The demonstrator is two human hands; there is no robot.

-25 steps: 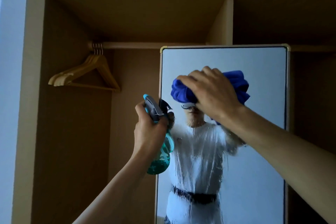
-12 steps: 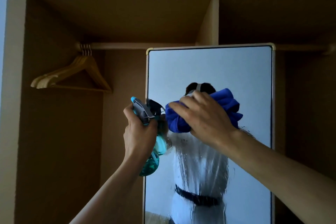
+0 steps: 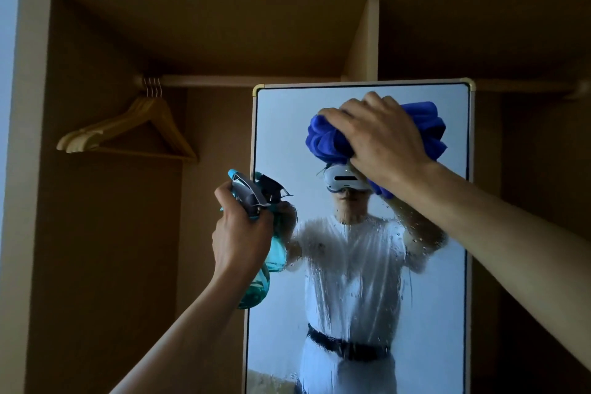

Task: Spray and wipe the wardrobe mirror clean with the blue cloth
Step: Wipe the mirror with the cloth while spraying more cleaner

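The right hand (image 3: 380,141) lies knuckles-out on the bunched blue cloth (image 3: 323,141), its fingers bent over the top of the wad and the thumb tucked beneath, so it grips the cloth and presses it flat to the glass. The cloth sits high on the mirror (image 3: 281,125), just under the top edge and nearer the top right corner than the left; folds spill out on both sides of the hand. The left hand (image 3: 240,233) is wrapped round the neck of the spray bottle (image 3: 256,288), fingers curled tight on the far side and the thumb behind the grey head. Whether a finger is squeezing the trigger cannot be told from here. The bottle stands upright just at the mirror's left edge, about midway down what shows of it, nozzle aimed at the glass, its teal body hanging below the fist. Below the cloth the middle of the mirror is wet, with drips and running streaks; the strip along the top edge looks dry. By count: one mirror, one cloth, one bottle, two hands. In the left compartment of the wardrobe (image 3: 96,233) a bunch of wooden hangers (image 3: 128,128) hangs from the rail (image 3: 243,80) near its left end; three hooks show plainly, perhaps a fourth, too tightly stacked to be sure.
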